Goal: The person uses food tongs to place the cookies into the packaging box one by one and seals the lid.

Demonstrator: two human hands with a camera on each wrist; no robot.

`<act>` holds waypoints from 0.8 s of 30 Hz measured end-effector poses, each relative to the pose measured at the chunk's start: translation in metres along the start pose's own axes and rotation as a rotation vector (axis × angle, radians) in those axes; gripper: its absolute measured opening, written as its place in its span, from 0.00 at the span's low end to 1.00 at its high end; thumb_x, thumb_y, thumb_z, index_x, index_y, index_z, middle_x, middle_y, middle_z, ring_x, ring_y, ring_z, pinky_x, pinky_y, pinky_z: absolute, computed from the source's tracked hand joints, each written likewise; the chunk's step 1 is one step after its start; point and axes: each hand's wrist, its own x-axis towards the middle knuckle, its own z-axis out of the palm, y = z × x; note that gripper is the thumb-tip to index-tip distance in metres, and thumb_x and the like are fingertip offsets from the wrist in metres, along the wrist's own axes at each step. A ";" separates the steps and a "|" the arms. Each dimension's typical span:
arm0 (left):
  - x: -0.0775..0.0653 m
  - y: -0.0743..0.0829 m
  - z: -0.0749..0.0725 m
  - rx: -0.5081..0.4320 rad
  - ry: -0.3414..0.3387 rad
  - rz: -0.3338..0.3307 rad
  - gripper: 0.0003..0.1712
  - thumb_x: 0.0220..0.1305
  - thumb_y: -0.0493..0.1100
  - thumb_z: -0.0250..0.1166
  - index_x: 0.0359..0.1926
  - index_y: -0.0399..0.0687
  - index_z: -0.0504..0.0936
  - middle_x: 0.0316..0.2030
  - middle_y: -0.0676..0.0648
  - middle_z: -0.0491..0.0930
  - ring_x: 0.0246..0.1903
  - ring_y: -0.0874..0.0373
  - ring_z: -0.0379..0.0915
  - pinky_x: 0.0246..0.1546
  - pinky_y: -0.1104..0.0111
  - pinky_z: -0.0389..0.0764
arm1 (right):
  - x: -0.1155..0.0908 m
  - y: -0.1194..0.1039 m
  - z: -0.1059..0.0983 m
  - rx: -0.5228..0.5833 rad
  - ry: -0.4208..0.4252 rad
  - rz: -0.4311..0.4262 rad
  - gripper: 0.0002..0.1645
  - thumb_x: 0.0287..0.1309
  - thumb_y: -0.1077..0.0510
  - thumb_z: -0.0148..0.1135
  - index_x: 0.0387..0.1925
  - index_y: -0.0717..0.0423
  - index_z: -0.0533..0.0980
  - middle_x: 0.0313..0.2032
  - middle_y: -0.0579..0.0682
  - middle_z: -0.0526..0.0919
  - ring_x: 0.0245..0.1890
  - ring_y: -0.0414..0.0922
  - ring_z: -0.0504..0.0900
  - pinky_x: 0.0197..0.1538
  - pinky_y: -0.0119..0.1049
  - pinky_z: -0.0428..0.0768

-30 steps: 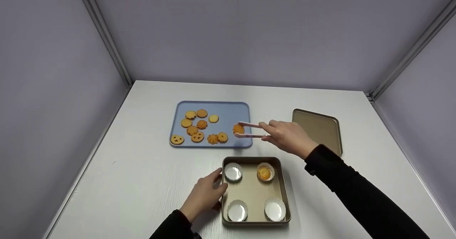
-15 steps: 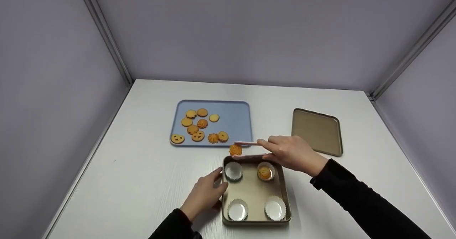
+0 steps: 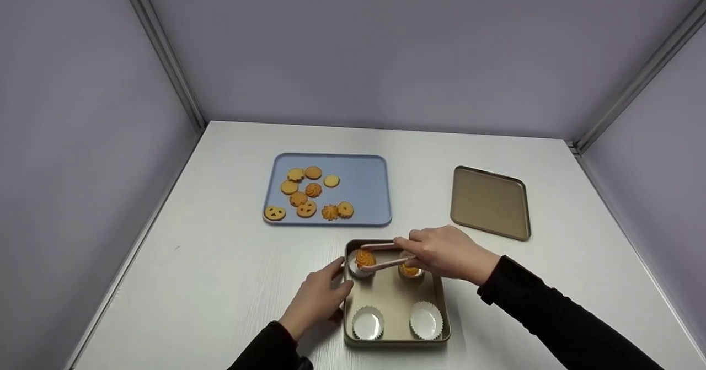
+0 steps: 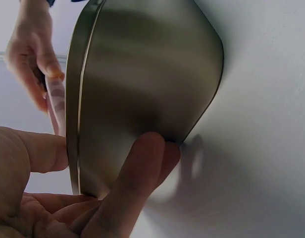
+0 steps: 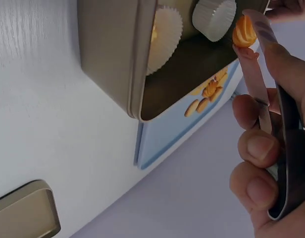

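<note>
My right hand (image 3: 444, 251) holds pink-tipped tongs (image 3: 383, 263), gripped in its fingers and thumb. Between the tong tips is an orange swirl cookie (image 3: 364, 258), over the far-left white paper cup (image 5: 213, 19). That cup sits in a gold-brown rectangular tin (image 3: 392, 293). In the far-right cup lies another swirl cookie (image 3: 409, 271), partly hidden behind the tongs. The near-left paper cup (image 3: 368, 323) and near-right paper cup (image 3: 426, 321) have bare bottoms. My left hand (image 3: 317, 298) rests its fingers against the tin's left outer wall; the left wrist view shows fingers (image 4: 142, 158) on that wall.
Behind the tin a blue tray (image 3: 367, 185) bears several cookies, among them round, pretzel-shaped and swirled ones, mostly on its left half. A shallow gold-brown lid (image 3: 490, 202) lies on the white table (image 3: 220, 248) at the right. Grey walls (image 3: 386, 50) enclose the table.
My right hand has brought the tongs and swirl cookie from above the blue tray's right side toward me, to the far-left cup in the tin. The left hand has stayed put.
</note>
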 end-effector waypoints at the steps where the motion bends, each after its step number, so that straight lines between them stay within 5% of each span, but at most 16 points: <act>1: 0.000 0.000 0.000 -0.002 0.001 0.001 0.36 0.70 0.47 0.63 0.73 0.34 0.67 0.64 0.34 0.76 0.64 0.33 0.71 0.67 0.42 0.70 | 0.001 -0.001 0.002 0.000 -0.004 0.003 0.22 0.55 0.49 0.75 0.48 0.53 0.81 0.25 0.44 0.75 0.20 0.40 0.75 0.18 0.36 0.76; 13: 0.000 0.000 0.000 -0.023 -0.006 0.002 0.36 0.71 0.46 0.62 0.74 0.34 0.65 0.65 0.35 0.77 0.66 0.34 0.70 0.68 0.42 0.68 | 0.010 -0.006 0.013 -0.002 -0.094 0.039 0.19 0.58 0.50 0.74 0.47 0.54 0.80 0.25 0.44 0.75 0.22 0.42 0.78 0.19 0.38 0.77; 24: -0.001 0.001 0.000 0.004 0.003 -0.009 0.37 0.69 0.47 0.63 0.74 0.36 0.67 0.64 0.35 0.77 0.64 0.34 0.72 0.66 0.42 0.71 | 0.012 -0.007 0.018 0.006 -0.110 0.070 0.17 0.52 0.61 0.71 0.46 0.54 0.81 0.24 0.45 0.74 0.19 0.43 0.74 0.17 0.37 0.74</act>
